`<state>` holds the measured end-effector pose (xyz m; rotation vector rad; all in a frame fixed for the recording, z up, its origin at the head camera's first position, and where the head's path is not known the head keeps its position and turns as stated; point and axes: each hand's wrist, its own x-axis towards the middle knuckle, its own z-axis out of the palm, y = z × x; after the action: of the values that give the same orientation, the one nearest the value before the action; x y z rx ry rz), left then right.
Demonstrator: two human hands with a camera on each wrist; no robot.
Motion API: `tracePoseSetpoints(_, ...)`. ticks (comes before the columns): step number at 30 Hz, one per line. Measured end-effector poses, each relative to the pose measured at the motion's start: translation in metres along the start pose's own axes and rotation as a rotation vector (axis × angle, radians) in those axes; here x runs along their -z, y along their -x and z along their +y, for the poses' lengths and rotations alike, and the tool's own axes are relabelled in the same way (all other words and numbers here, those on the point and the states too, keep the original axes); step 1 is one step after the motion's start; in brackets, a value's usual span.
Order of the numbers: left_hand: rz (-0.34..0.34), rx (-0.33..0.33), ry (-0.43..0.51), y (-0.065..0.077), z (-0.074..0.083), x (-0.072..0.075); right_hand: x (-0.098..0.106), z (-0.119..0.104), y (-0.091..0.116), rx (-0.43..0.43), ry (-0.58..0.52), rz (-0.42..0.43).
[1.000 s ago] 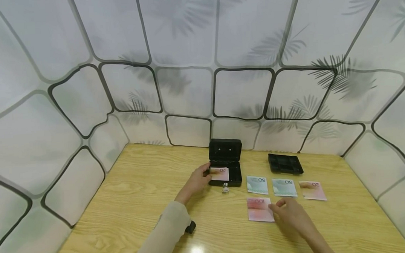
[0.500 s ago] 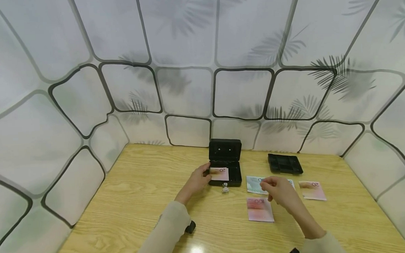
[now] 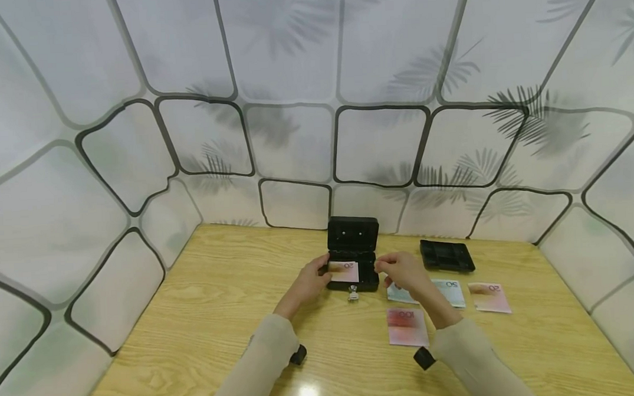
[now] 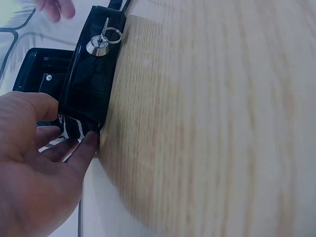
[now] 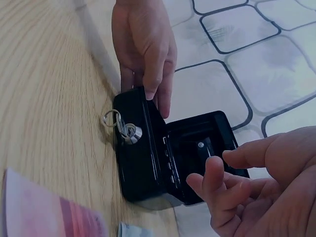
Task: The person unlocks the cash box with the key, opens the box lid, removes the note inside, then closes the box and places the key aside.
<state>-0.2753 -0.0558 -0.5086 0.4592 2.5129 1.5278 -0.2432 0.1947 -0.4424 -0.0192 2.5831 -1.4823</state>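
Observation:
A small black cash box (image 3: 369,278) stands on the table with its lid (image 3: 353,235) raised. A pinkish 20 banknote (image 3: 344,272) lies inside, on the left. My left hand (image 3: 310,281) grips the box's left wall, thumb at the rim and fingers against the outside. At the box's right rim is my right hand (image 3: 404,271). Its fingers are loosely bent with nothing between them, as the right wrist view shows of the same hand (image 5: 266,185). Keys on a ring (image 5: 118,123) hang from the front lock (image 5: 132,134).
Right of the box lie a green 50 note (image 3: 401,295), partly behind my right hand, another 50 note (image 3: 451,293) and a 20 note (image 3: 489,298). Nearer me is a red 100 note (image 3: 407,327). A black compartment tray (image 3: 447,256) sits behind them, near the patterned wall (image 3: 378,142).
My right hand has left the edge of the 100 note and moved up and left, over the 50 notes, to the box's right rim. My left hand keeps its place.

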Motion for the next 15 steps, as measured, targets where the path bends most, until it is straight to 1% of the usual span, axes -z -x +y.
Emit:
tracePoseSetpoints(5,0.002,-0.002,0.011,0.0,0.0,0.0,-0.013,-0.002,-0.011,-0.006,-0.037,-0.034)
tracePoseSetpoints(7,0.0,0.003,0.015,0.0,0.0,0.0,-0.019,-0.002,-0.015,-0.023,-0.042,-0.035)
tracePoseSetpoints(12,-0.008,0.023,0.022,0.0,0.0,0.001,-0.03,-0.001,-0.019,-0.041,-0.023,-0.055)
tracePoseSetpoints(15,-0.009,0.021,0.02,0.0,0.0,0.001,-0.034,-0.002,-0.02,-0.048,-0.019,-0.07)
